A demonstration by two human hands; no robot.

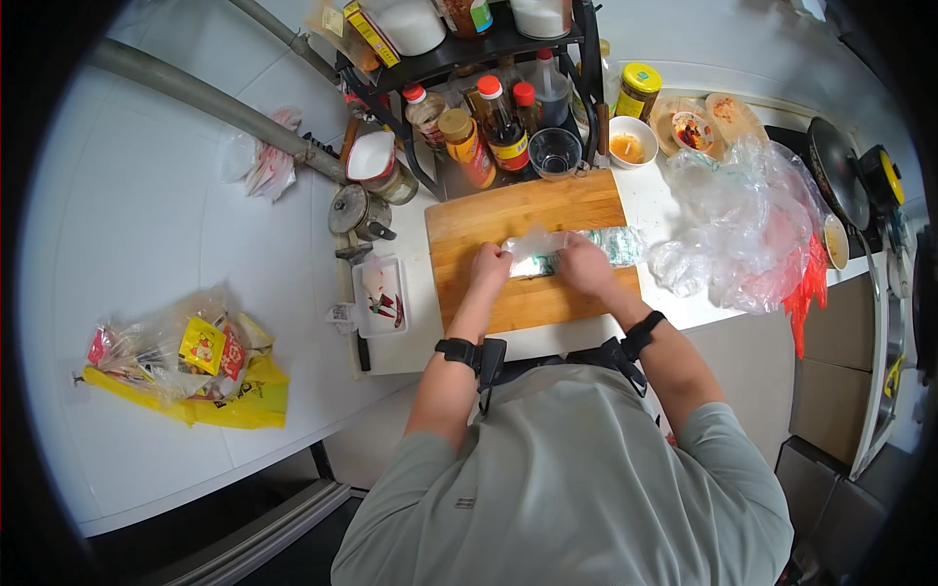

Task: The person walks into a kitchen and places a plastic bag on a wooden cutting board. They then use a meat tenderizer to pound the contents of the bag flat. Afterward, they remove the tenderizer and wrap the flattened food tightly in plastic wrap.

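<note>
A long strip of folded plastic bag (619, 246), clear with green print, lies across the wooden cutting board (476, 304). My left hand (491, 265) pinches its left end between thumb and fingers. Midway along the strip, my right hand (584, 264) is closed on the plastic, its fingertips partly hidden. Between my hands the film is spread and whitish, with a loose flap raised at the top. The strip's right end reaches past the board's right edge.
Crumpled clear plastic bags (740, 220) heap up on the right. Behind the board stand sauce bottles (506, 132) and a glass bowl (555, 152) under a black rack (469, 53). A white tray (381, 322) with red chillies sits left of the board, near a lidded metal pot (359, 212).
</note>
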